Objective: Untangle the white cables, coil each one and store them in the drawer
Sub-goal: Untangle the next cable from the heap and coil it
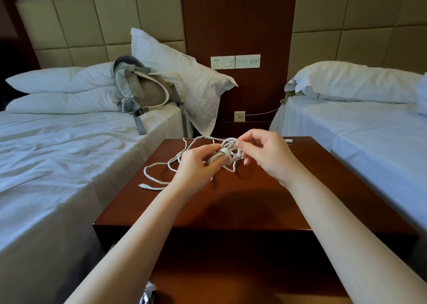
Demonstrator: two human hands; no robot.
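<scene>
A knot of white cables (227, 152) is held just above the far part of the dark wooden nightstand (231, 202). My left hand (196, 165) grips the bundled part from the left, its fingers curled round it. My right hand (263, 152) pinches a loop at the top of the knot between thumb and forefinger. Loose cable (161, 165) trails left over the tabletop and ends in a plug (144, 186). Another white plug (288, 140) lies at the far right edge. The nightstand's front, where a drawer would be, is in shadow.
A bed with white sheets (57, 160), pillows and a grey backpack (145, 91) stands on the left. A second bed (369, 130) is on the right. Wall sockets (235, 61) sit on the wood panel behind, and a thin cord (261, 113) runs from a low outlet.
</scene>
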